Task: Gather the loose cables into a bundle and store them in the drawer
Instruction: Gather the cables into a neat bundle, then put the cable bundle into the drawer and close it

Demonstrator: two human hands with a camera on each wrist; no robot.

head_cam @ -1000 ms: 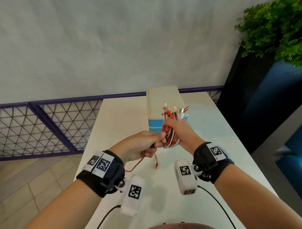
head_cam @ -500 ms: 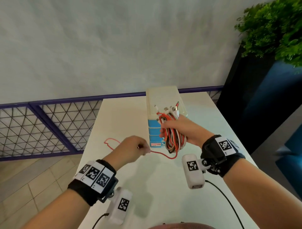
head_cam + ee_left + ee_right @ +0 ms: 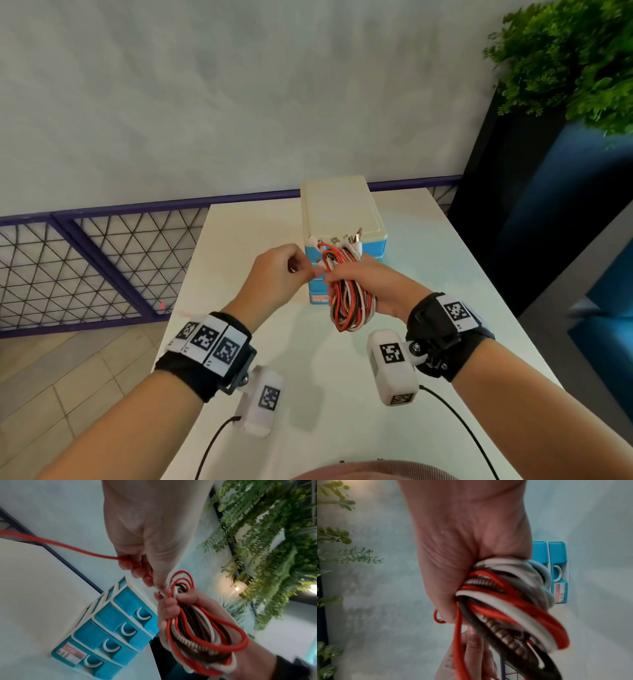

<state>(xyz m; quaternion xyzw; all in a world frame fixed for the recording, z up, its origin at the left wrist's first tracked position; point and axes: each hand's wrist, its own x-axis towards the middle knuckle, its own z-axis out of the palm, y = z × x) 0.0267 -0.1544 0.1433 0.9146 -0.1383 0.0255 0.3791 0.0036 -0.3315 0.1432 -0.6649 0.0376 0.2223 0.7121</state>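
Note:
My right hand (image 3: 346, 279) grips a looped bundle of red, white and braided cables (image 3: 349, 305) above the table, in front of the blue drawer unit (image 3: 339, 209). Plug ends stick up from the top of the bundle. My left hand (image 3: 303, 270) meets the bundle at its left side and pinches a red cable (image 3: 68, 547), whose loose tail trails away to the left. In the right wrist view the bundle (image 3: 510, 601) fills my fist. All of the unit's drawers (image 3: 113, 627) look shut.
The white table (image 3: 329, 383) holds the drawer unit at its far middle. A purple mesh railing (image 3: 102, 260) runs along the left and back. A dark planter with green foliage (image 3: 568, 68) stands at the right. Wrist camera leads hang near the front edge.
My left hand, stretched out to the left with the red cable half a second ago, has come back up and right to the bundle. The right hand and bundle barely moved.

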